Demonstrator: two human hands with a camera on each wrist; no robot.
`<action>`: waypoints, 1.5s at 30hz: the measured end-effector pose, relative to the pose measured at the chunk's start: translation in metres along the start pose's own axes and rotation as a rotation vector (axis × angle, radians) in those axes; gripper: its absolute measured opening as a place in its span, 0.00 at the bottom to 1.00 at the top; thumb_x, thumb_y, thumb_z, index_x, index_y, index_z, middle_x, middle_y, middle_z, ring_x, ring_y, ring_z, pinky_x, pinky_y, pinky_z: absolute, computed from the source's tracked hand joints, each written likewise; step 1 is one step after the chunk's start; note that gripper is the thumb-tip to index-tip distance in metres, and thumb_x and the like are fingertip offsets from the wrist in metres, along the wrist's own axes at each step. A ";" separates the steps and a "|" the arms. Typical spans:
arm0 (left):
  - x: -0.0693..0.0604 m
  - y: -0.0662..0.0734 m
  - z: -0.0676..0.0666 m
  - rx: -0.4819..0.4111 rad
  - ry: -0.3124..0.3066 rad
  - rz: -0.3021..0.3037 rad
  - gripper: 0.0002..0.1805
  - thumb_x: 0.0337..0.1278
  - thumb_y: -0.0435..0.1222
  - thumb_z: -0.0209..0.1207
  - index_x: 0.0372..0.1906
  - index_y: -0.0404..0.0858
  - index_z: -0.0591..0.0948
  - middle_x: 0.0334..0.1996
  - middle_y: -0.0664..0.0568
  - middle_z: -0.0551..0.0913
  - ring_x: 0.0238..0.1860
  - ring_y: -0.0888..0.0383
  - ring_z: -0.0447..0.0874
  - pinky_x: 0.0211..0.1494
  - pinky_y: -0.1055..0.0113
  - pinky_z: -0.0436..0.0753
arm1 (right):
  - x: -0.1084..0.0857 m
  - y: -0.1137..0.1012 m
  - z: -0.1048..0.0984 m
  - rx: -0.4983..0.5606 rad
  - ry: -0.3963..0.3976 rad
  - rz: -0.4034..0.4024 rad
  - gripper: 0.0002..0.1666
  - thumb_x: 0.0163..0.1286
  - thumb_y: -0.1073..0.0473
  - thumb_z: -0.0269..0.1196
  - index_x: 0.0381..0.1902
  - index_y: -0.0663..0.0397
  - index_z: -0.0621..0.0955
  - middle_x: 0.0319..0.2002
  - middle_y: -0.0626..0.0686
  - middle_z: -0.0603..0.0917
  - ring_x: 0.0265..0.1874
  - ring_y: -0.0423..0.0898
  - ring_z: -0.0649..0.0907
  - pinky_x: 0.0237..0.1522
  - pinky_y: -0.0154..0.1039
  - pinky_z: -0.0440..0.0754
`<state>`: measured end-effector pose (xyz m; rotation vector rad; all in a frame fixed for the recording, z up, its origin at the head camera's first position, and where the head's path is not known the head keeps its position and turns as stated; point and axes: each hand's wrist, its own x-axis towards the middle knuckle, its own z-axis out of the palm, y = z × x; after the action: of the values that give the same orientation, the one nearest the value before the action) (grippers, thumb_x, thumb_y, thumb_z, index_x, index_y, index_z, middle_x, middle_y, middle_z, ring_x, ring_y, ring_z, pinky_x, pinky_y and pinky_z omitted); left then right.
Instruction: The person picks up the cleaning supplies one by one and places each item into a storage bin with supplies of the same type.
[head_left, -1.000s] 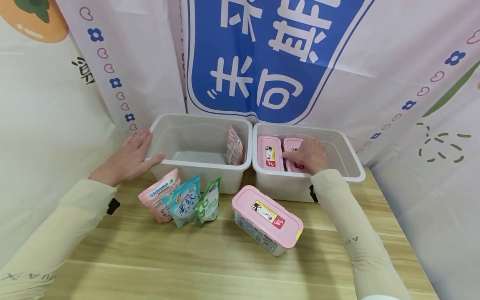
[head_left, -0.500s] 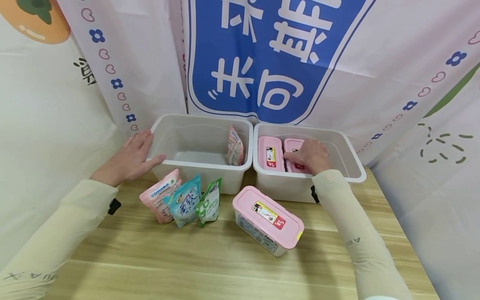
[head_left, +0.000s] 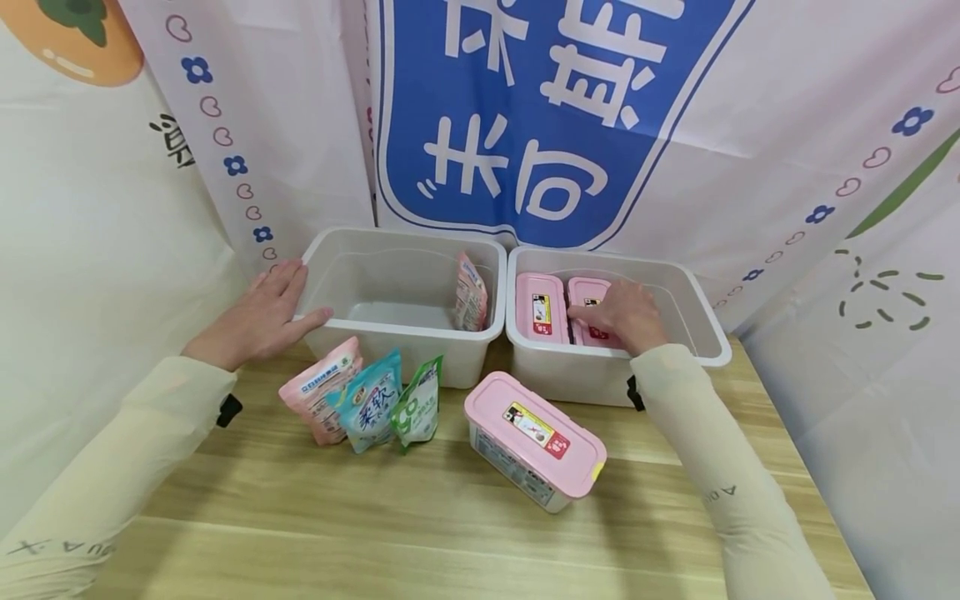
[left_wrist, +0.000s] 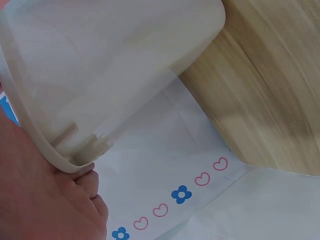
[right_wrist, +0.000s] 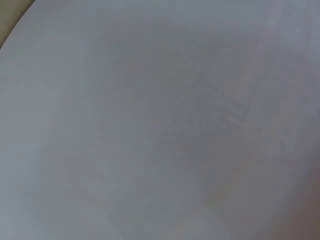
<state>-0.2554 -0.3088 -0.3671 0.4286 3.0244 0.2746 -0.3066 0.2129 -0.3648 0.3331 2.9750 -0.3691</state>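
Note:
My left hand (head_left: 258, 318) holds the left corner of the left grey bin (head_left: 393, 329); in the left wrist view, the hand (left_wrist: 52, 195) has its fingers curled at the bin's rim (left_wrist: 30, 122). Inside that bin, a pink pouch (head_left: 471, 296) leans at the right wall. My right hand (head_left: 626, 315) reaches into the right bin (head_left: 573, 379) and grips a pink-lidded box (head_left: 587, 292), thumb at its left edge; the far fingertips are hidden. Another pink-lidded box (head_left: 542, 292) stands just left of it. The right wrist view shows mostly a blurred pale surface.
In front of the left bin stand a pink pouch (head_left: 322, 404), a blue pouch (head_left: 369, 408) and a green pouch (head_left: 418, 408). A third pink-lidded box (head_left: 517, 404) sits angled on the wooden table (head_left: 375, 533). Printed cloth (head_left: 300, 125) hangs behind the bins.
The right wrist and forearm have shifted slightly to the right, with the hand still at the same box. My left hand and the objects have stayed in place.

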 end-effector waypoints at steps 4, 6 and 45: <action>0.001 0.000 0.000 -0.004 -0.003 0.006 0.55 0.77 0.65 0.40 0.83 0.26 0.38 0.85 0.30 0.34 0.86 0.31 0.33 0.87 0.35 0.35 | -0.007 0.000 -0.008 -0.012 -0.013 -0.029 0.41 0.62 0.24 0.67 0.40 0.59 0.85 0.22 0.52 0.75 0.26 0.50 0.80 0.27 0.37 0.71; 0.001 0.000 0.000 -0.001 -0.005 0.009 0.55 0.78 0.65 0.40 0.83 0.26 0.38 0.85 0.30 0.34 0.86 0.31 0.33 0.87 0.34 0.35 | -0.012 0.001 -0.013 -0.028 -0.015 -0.056 0.39 0.63 0.24 0.66 0.38 0.58 0.85 0.20 0.51 0.72 0.26 0.50 0.80 0.28 0.38 0.73; -0.001 0.000 -0.001 -0.004 0.002 0.022 0.54 0.78 0.65 0.40 0.84 0.27 0.39 0.85 0.30 0.35 0.86 0.30 0.34 0.86 0.33 0.38 | -0.137 -0.012 -0.047 -0.059 0.138 -0.642 0.37 0.58 0.33 0.74 0.48 0.60 0.83 0.28 0.53 0.85 0.25 0.47 0.82 0.24 0.35 0.76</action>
<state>-0.2542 -0.3092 -0.3657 0.4617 3.0224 0.2832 -0.1813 0.1859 -0.2961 -0.6441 3.1456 -0.3201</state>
